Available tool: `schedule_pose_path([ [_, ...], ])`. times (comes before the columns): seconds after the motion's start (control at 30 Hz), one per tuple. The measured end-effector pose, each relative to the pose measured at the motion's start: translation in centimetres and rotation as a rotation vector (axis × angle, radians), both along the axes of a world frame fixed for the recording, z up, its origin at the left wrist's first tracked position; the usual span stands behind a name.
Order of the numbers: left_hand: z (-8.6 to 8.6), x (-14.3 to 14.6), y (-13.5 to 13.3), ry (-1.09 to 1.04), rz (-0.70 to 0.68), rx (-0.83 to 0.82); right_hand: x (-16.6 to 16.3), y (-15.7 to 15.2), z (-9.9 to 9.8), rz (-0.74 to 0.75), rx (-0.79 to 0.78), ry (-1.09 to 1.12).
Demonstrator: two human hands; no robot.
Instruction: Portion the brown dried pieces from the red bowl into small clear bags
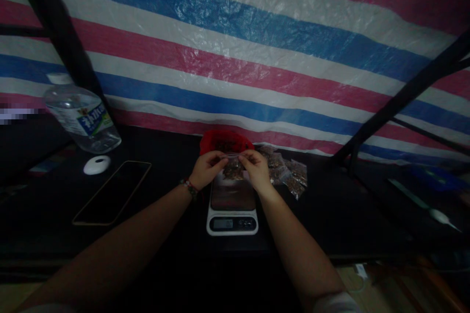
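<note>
Both of my hands pinch the top edge of a small clear plastic bag [232, 170] with brownish contents, held just above a white kitchen scale [232, 224]. My left hand [207, 168], with a beaded band at the wrist, grips the bag's left corner. My right hand [256, 168] grips its right corner. Behind the hands stands a red bag [224, 140] with dark contents.
Several filled clear bags [290, 172] lie right of the scale. A phone [113, 191], a white round object [96, 164] and a water bottle [81, 117] are on the dark table to the left. A striped tarp hangs behind. Dark frame bars cross both sides.
</note>
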State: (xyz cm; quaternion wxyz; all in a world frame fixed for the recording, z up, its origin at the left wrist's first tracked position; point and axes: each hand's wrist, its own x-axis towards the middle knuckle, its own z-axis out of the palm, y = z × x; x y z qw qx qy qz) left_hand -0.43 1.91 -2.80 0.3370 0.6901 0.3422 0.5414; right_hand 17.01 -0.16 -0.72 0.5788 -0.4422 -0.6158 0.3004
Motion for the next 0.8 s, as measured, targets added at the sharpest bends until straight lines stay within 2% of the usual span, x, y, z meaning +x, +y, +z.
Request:
schedule_pose_path([
  [0.13,0.01,0.18,-0.06,-0.103,0.008,-0.062,0.03,-0.03,0.03,-0.018,0.009,-0.027],
  [0.37,0.46,-0.08,-0.13,-0.063,0.042,0.045,0.14,-0.06,-0.19,-0.027,0.043,-0.052],
  [0.57,0.22,0.17,-0.25,-0.082,0.006,-0.041,-0.2,-0.3,-0.17,-0.024,0.013,-0.033],
  [0.8,0.76,0.21,-0.93,0.05,0.004,0.115,-0.34,-0.55,0.27,0.022,0.094,-0.167],
])
